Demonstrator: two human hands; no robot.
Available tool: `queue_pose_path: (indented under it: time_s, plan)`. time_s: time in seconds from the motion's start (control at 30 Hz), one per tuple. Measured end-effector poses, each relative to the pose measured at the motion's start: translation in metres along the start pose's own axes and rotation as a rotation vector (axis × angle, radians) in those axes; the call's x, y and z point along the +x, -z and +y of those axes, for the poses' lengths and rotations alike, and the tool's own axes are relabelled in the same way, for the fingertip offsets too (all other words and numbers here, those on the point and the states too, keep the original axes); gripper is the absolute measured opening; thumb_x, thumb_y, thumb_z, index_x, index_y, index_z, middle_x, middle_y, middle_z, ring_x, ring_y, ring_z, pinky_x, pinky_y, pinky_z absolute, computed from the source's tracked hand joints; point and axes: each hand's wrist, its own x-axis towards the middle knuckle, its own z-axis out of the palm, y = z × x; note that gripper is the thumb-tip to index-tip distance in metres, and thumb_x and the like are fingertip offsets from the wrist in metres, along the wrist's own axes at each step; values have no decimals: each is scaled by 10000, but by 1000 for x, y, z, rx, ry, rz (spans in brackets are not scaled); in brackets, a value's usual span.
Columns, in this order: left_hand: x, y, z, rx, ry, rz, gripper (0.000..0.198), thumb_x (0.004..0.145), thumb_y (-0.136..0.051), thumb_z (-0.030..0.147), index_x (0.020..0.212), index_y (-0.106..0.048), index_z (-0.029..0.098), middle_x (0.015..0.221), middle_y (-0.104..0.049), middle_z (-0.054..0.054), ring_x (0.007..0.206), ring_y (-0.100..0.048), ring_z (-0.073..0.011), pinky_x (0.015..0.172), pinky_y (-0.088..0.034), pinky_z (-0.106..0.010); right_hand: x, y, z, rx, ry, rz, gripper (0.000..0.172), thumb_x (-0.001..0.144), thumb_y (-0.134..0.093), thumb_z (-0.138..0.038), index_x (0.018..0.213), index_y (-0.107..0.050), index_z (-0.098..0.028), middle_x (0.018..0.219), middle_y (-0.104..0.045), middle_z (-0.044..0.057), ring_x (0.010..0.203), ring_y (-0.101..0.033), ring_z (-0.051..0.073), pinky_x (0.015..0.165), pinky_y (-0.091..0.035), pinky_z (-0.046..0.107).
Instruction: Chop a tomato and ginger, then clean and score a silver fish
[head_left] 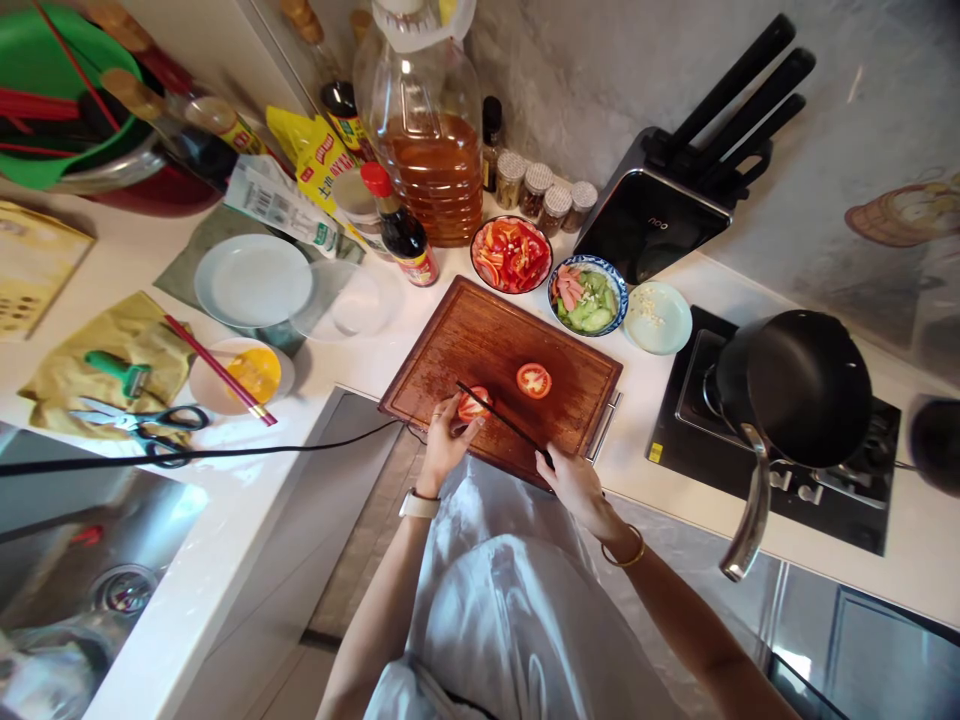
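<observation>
My left hand [447, 445] grips a cut tomato half [469, 408] near the front edge of the brown wooden cutting board [442, 335]. In my right hand [576, 488] is the handle of a dark knife [510, 425], whose thin blade reaches left across that tomato; whether it has cut in, I cannot tell. Another tomato half [534, 380] lies cut face up on the board, to the right and apart from both hands. Behind the board stand a bowl of cut red tomato or pepper [511, 254] and a patterned bowl [621, 312] of sliced cucumber and pink slices.
A pale dish [658, 318] with chopped bits sits beside the stove [690, 400], which bears a black pan [806, 385]. The knife block [645, 210] and oil jug [427, 170] stand behind. Scissors [142, 420], red chopsticks [217, 370] and a sink [45, 520] are at left.
</observation>
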Motion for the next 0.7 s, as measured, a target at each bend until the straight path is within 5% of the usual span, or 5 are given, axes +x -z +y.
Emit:
queue_pose_path:
  time_s: [0.23,0.7]
  plan:
    - [-3,-2,4,-103,71,-18,531,808,-635,447,1245,-548,160,1206,-514,-136,1084,-566,-228,890,-523,-369,10,-5,-17,-36,-23,15,346,967,-349,-400,937,-633,-205,697,-707,42,584,-638,144,494,-240,247]
    - [-1,-4,1,-32,66,46,534,799,-636,479,1208,-587,139,1136,-586,-151,1063,-576,-257,935,-487,-437,14,-22,-26,-42,-91,79,363,969,-336,-394,947,-640,-196,668,-702,47,560,-629,149,508,-287,223]
